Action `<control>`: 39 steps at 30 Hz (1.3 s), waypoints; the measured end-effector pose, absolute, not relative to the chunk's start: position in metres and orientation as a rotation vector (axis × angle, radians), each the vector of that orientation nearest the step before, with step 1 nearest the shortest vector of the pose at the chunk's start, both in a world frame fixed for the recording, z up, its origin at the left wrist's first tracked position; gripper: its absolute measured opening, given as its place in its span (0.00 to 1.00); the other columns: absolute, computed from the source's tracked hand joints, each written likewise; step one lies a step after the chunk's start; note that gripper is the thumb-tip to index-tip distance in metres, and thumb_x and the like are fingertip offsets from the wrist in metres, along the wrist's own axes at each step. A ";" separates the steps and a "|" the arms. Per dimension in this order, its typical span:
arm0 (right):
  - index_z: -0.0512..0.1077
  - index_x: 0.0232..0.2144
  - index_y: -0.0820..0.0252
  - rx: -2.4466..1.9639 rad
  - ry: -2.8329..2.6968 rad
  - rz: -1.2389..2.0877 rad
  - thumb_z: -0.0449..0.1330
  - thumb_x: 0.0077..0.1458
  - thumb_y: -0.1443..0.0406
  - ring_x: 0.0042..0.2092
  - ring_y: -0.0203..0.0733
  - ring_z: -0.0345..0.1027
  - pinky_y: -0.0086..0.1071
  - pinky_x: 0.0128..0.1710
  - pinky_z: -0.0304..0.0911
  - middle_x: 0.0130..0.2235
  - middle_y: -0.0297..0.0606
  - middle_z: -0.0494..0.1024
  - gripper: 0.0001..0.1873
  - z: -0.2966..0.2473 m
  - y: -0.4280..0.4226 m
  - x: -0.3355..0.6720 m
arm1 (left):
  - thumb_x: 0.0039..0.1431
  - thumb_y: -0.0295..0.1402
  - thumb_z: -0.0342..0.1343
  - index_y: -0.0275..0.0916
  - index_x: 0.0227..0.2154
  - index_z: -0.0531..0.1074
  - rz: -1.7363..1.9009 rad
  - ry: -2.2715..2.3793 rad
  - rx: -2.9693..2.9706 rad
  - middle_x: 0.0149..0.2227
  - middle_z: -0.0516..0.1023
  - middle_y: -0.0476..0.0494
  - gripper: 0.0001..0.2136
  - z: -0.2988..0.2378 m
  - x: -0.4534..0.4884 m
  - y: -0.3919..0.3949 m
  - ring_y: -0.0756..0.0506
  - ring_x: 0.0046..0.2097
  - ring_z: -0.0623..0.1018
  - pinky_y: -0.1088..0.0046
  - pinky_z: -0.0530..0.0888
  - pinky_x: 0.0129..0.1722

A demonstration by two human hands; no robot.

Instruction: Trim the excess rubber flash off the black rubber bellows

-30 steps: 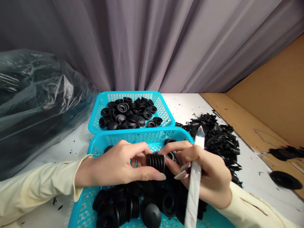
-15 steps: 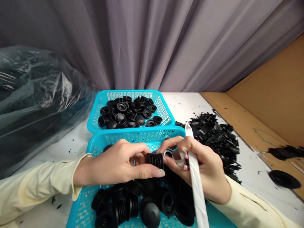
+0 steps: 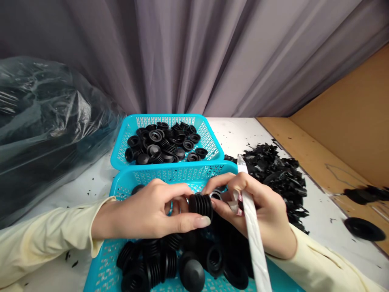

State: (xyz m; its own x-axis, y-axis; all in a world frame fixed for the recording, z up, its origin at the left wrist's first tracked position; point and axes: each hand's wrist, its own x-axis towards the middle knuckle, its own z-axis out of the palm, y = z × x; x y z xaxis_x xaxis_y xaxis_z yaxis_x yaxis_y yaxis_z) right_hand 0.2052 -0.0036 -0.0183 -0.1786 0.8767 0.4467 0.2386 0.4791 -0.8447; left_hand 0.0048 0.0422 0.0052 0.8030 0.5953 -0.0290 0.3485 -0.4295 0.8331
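Between thumb and fingers, my left hand (image 3: 148, 211) grips a black ribbed rubber bellows (image 3: 199, 205) above the near blue basket (image 3: 121, 184). My right hand (image 3: 270, 215) is closed around a long, flat, white-wrapped tool (image 3: 253, 239), its pointed end up and its lower end running out of view. The thumb and index finger of that hand also touch the right end of the bellows. Beneath my hands, the near basket holds several more black ribbed pieces (image 3: 153, 271) and a domed one (image 3: 192, 273). My palms and some fingers are partly hidden.
Behind stands a second blue basket (image 3: 115, 156) with many similar black parts (image 3: 164, 142). A heap of black rubber scraps (image 3: 273, 174) lies on the right. At left is a large clear plastic bag (image 3: 54, 121). A black disc (image 3: 363, 229) lies near the right-hand wooden board (image 3: 349, 109).
The bellows has turned slightly in my fingers, showing more of its left end, and has shifted a little right. The lower part of the white-wrapped tool has swung slightly right.
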 end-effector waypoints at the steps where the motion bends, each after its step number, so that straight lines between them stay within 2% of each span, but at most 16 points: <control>1: 0.56 0.25 0.54 -0.971 -1.683 0.762 0.61 0.52 0.73 0.23 0.33 0.65 0.27 0.18 0.59 0.32 0.35 0.79 0.17 -0.018 -0.003 0.205 | 0.59 0.40 0.56 0.35 0.30 0.73 0.336 0.701 2.060 0.22 0.74 0.54 0.12 0.006 0.005 0.042 0.54 0.24 0.71 0.81 0.67 0.25; 17: 0.53 0.23 0.54 -0.989 -1.590 0.810 0.61 0.52 0.73 0.20 0.30 0.57 0.27 0.16 0.53 0.32 0.36 0.78 0.18 -0.016 -0.005 0.203 | 0.59 0.35 0.56 0.36 0.28 0.71 0.459 0.731 2.094 0.20 0.70 0.55 0.08 0.008 0.005 0.039 0.54 0.22 0.68 0.80 0.66 0.24; 22: 0.53 0.24 0.54 -0.999 -1.576 0.815 0.60 0.52 0.73 0.18 0.28 0.52 0.26 0.14 0.51 0.32 0.34 0.77 0.18 -0.014 -0.007 0.202 | 0.58 0.34 0.57 0.34 0.28 0.72 0.508 0.747 2.094 0.19 0.68 0.55 0.08 0.008 0.004 0.038 0.54 0.22 0.66 0.81 0.65 0.23; 39: 0.52 0.23 0.54 -0.975 -1.555 0.769 0.61 0.50 0.76 0.17 0.27 0.49 0.27 0.13 0.49 0.32 0.34 0.80 0.20 -0.012 -0.010 0.201 | 0.55 0.29 0.56 0.35 0.27 0.71 0.760 0.690 2.177 0.16 0.66 0.56 0.04 0.005 -0.001 0.033 0.55 0.18 0.65 0.83 0.63 0.18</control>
State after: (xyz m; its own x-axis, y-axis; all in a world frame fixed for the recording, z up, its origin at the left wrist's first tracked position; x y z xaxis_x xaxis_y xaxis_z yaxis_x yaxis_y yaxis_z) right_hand 0.2012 -0.0104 -0.0123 -0.0696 0.8918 0.4471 0.1856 0.4519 -0.8725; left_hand -0.0007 0.0331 0.0054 0.6833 0.6632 0.3053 0.2397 -0.5988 0.7642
